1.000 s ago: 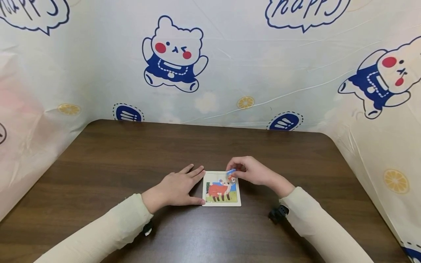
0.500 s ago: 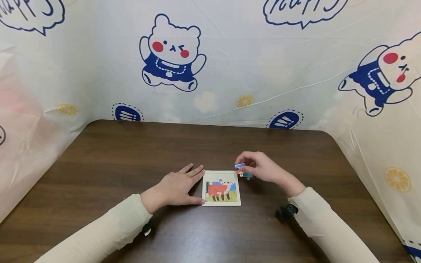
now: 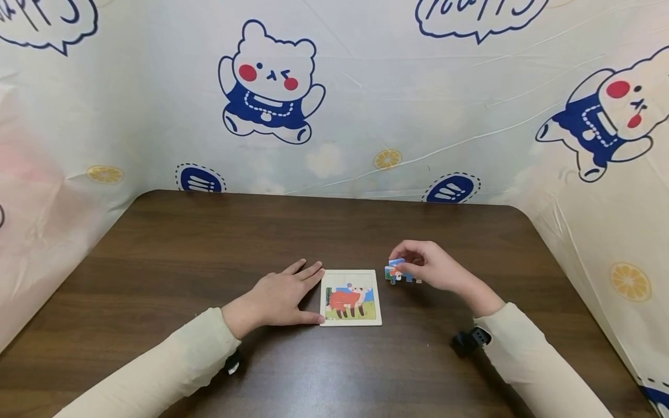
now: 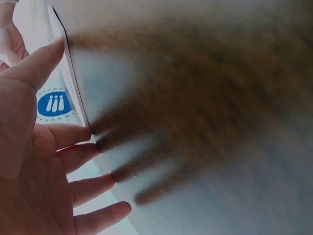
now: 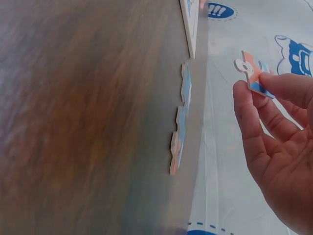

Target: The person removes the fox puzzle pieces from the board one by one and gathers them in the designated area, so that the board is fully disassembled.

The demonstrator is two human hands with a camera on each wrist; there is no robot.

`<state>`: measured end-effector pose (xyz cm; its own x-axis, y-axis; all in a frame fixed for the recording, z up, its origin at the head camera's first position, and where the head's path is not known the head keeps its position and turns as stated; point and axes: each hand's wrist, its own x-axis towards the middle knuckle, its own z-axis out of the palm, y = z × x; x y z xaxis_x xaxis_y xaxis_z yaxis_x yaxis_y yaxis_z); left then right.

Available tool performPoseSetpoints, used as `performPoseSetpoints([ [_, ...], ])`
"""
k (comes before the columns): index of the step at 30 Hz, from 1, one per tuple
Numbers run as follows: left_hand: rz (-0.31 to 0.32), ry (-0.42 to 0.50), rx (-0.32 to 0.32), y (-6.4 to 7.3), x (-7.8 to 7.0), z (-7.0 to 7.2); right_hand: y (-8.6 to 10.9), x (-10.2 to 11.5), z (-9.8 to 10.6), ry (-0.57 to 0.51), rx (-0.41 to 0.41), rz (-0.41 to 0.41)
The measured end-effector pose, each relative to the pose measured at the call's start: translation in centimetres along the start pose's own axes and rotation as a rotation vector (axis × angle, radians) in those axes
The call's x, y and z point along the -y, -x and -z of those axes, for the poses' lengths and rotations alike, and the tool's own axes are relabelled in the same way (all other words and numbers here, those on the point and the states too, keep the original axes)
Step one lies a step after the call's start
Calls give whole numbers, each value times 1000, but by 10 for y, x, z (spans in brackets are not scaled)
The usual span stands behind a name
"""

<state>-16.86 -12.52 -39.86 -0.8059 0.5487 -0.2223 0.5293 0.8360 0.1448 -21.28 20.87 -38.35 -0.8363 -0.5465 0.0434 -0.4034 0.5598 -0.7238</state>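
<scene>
White-rimmed square animal puzzle on dark-brown wooden table
Your left hand, fingers spread, touches its left edge; right of it, your right hand pinches a flat orange-and-blue piece; behind, pale bear-print cloth.

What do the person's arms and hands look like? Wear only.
Left hand and right hand: bare, no gloves. Left sleeve and right sleeve: long, plain, pale cream. Black device at the right wrist; dark device, partly hidden, at the left.
</scene>
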Motion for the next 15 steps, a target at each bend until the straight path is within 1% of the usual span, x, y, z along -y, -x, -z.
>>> performPoseSetpoints([
  [7,5,4,4,0,0,0,10,-7,7,-29,-25,-29],
  [15,5,1,6,0,0,-1,20,-14,16,-1,-62,-37],
])
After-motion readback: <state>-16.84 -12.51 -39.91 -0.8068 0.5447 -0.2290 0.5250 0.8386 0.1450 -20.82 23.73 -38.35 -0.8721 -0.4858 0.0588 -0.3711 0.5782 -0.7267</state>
